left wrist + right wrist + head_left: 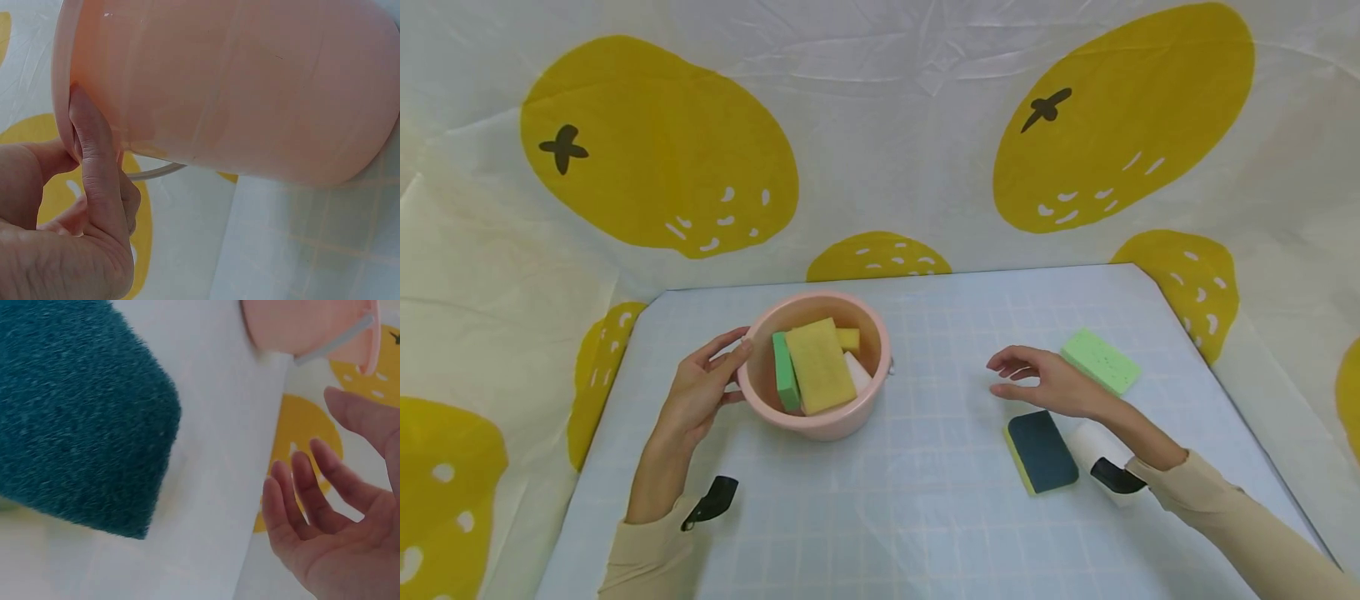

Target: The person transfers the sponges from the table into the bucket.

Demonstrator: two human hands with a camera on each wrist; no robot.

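A pink bucket (823,427) stands left of centre on the table, its rim pinched on the left side by my left hand (696,392). In the left wrist view the thumb and fingers close on the bucket's rim (62,81). Inside lie a yellow sponge (822,367), a green sponge (786,373), a white piece (857,373) and another yellow piece (848,338). My right hand (1045,379) hovers with loosely bent fingers, holding nothing. Just below it lies a sponge with a dark blue-green scouring side (1042,452), its scouring pad (87,419) large in the right wrist view.
A light green sponge (1101,361) lies beyond the right forearm. Partly under that wrist is a white roundish thing (1093,446). The table (925,500) has a pale checked cover; a cloth with yellow fruit prints (895,125) rises behind and at both sides.
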